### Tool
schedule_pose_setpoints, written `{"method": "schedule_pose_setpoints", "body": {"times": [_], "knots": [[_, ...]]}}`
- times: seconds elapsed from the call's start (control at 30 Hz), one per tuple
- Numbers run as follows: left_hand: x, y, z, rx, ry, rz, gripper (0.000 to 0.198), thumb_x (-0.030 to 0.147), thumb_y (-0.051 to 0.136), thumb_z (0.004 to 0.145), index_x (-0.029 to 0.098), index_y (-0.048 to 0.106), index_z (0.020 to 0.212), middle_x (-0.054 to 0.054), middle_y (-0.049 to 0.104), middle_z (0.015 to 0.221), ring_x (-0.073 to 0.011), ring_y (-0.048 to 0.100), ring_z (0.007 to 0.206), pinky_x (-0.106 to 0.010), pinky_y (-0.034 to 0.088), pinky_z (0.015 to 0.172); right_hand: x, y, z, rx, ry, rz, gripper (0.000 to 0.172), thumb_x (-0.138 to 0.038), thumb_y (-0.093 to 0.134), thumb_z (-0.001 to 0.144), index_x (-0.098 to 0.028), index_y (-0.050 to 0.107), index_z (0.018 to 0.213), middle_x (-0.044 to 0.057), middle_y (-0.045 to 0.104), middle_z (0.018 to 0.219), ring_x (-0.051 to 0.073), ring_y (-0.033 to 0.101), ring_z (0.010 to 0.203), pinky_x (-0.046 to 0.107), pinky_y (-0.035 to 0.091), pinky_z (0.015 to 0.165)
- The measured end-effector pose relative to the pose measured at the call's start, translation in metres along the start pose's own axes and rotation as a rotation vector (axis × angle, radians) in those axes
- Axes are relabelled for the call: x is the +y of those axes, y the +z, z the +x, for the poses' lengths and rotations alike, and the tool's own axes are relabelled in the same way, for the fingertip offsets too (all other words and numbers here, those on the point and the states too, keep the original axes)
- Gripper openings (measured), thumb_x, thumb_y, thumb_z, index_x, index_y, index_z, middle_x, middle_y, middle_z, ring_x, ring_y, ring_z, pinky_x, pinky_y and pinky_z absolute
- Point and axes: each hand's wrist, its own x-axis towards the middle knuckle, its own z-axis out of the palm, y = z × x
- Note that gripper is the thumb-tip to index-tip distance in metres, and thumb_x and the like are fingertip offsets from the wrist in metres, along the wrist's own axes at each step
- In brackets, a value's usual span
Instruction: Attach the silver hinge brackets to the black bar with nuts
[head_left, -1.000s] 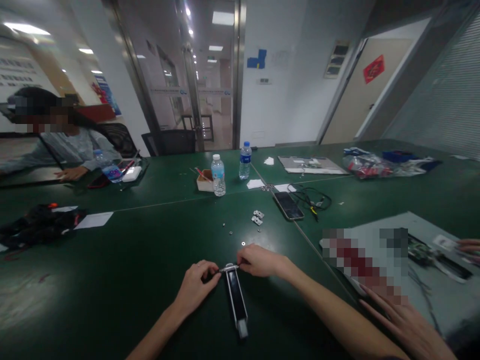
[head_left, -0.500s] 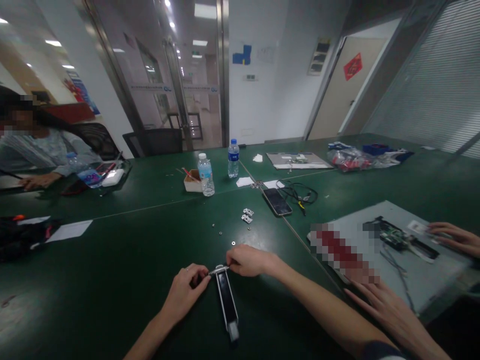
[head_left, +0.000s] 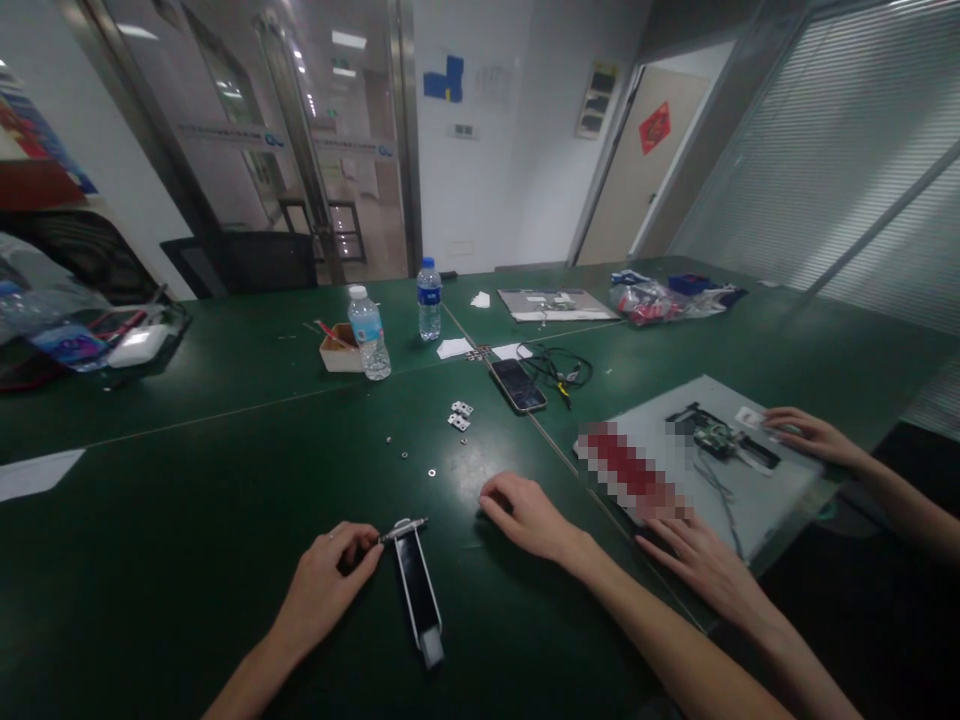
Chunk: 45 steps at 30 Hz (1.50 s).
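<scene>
My left hand (head_left: 330, 575) pinches the left end of a thin metal rod (head_left: 405, 529). The rod crosses the top of a long, narrow white frame with a black panel (head_left: 418, 585) and a grey block at its lower end. Apart from the frame, to its right, my right hand (head_left: 529, 515) is held low over the table with fingers curled together; whatever they may hold is hidden. Ahead of the hands lie a small ring-shaped washer (head_left: 432, 473), several tiny parts and small metal plates with holes (head_left: 460, 415).
A co-worker's hands (head_left: 709, 560) rest by a grey panel (head_left: 772, 510) carrying a circuit board at right. A phone (head_left: 517, 385), a coiled cable (head_left: 570, 370), two water bottles (head_left: 370, 340) and a small box (head_left: 337, 357) stand or lie farther back on the green table (head_left: 187, 560).
My right hand has let go of the rod's right end and moved right, away from the frame. The left hand stays on the rod. The view has turned rightward.
</scene>
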Motion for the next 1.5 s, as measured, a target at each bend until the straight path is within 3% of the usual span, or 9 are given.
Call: {"method": "schedule_pose_setpoints", "body": {"times": [0.2,0.5,1.5], "knots": [[0.007,-0.001,-0.001,0.0,0.003,-0.003,0.035,0.05,0.049,0.08,0.022,0.068,0.09,-0.003,0.064,0.079,-0.0215,0.056,0.069,-0.03,0.047,0.06,-0.029,0.026,0.024,-0.129,-0.205,-0.062,0.02,-0.03,0.051,0.09,-0.016,0.056,0.103,0.006,0.06,0.093,0.016,0.054,0.084,0.027,0.043,0.074],[0.007,-0.002,-0.001,0.017,0.01,-0.012,0.036,0.052,0.05,0.079,0.022,0.068,0.089,-0.003,0.064,0.08,-0.0215,0.056,0.068,-0.029,0.046,0.059,-0.019,0.042,0.058,-0.186,-0.402,-0.091,0.007,-0.022,0.052,0.082,-0.016,0.056,0.083,-0.001,0.058,0.073,0.012,0.05,0.068,0.024,0.038,0.07],[0.006,-0.002,-0.004,-0.018,0.003,0.032,0.035,0.044,0.047,0.082,0.022,0.067,0.1,-0.003,0.066,0.084,-0.0211,0.057,0.071,-0.029,0.046,0.063,-0.015,0.053,0.056,-0.134,-0.462,-0.133,0.005,-0.022,0.053,0.08,-0.017,0.055,0.079,-0.001,0.054,0.071,0.014,0.046,0.069,0.026,0.032,0.066]]}}
